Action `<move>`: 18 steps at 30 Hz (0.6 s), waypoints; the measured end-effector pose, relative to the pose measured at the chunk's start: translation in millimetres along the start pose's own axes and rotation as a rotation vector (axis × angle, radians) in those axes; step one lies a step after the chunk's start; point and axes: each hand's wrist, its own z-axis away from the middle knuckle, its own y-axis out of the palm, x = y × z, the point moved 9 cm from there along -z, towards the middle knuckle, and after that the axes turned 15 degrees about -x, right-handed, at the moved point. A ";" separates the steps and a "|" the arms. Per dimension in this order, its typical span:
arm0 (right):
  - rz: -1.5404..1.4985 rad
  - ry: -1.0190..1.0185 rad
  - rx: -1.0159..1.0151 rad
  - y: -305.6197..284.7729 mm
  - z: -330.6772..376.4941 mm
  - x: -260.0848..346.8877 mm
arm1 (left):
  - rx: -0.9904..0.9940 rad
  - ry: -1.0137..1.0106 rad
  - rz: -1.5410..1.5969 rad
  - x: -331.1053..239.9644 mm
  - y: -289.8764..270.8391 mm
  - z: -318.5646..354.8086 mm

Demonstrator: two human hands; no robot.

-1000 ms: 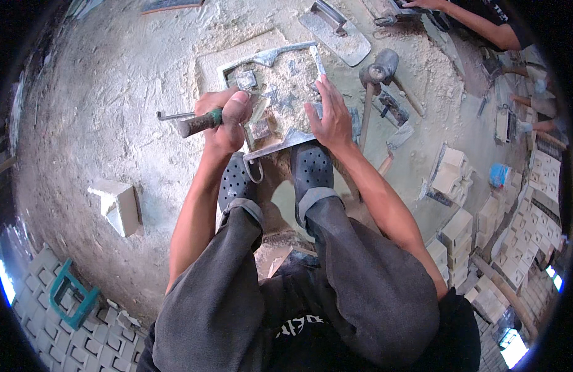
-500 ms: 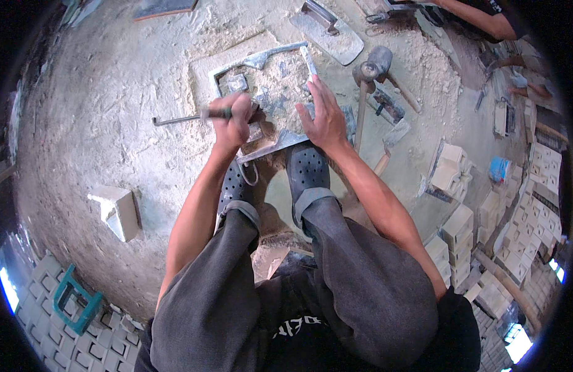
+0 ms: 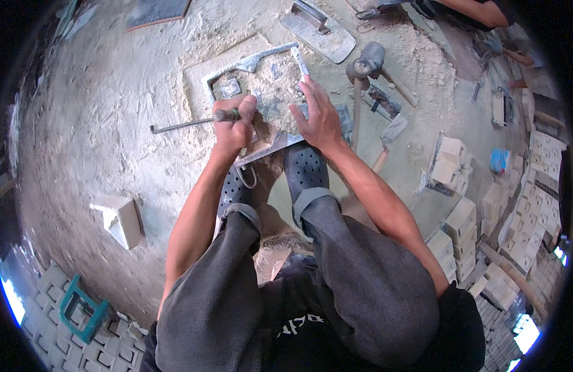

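Observation:
My left hand point(image 3: 235, 125) is closed around the dark handle of a thin metal rod point(image 3: 182, 125). The rod points left, with a short bent end. Under my hands lies a metal frame point(image 3: 262, 153) with pale crumbly powder point(image 3: 277, 87) inside it. A small grey square piece point(image 3: 229, 87) sits in the frame's far left part. My right hand point(image 3: 320, 119) rests at the frame's right side, fingers stretched out and fingertips by the bar. It grips nothing that I can see. The near bar lies just in front of my clogs point(image 3: 306, 166).
Right of the frame lie a mallet point(image 3: 372, 57) and, farther off, a flat trowel point(image 3: 324, 38). A white block point(image 3: 122, 222) stands at left, a teal stool point(image 3: 82, 313) behind it. Pale blocks point(image 3: 465, 222) are stacked at right. Another person's arm point(image 3: 475, 11) shows at far right.
My left hand has turned a little, and the rod's handle, blurred before, now shows sharply. My right hand stays at the frame's side. The whole view has shifted slightly.

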 end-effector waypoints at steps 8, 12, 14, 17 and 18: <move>0.013 0.004 -0.015 -1.1 5.4 -2.8 | -0.122 0.039 0.200 -27.3 -20.7 -8.2; 0.006 -0.011 -0.007 1.7 0.2 2.6 | -0.171 -0.263 0.327 26.8 -16.3 -7.7; -0.010 -0.003 -0.016 2.1 0.7 2.5 | -0.195 -0.168 0.284 9.4 -27.0 -9.4; 0.013 0.015 -0.009 -5.6 11.0 -10.1 | -0.157 -0.058 0.397 -38.1 -29.9 -8.0; 0.011 0.005 -0.014 -4.5 7.9 -8.4 | -0.126 -0.076 0.472 -46.1 -34.7 -10.5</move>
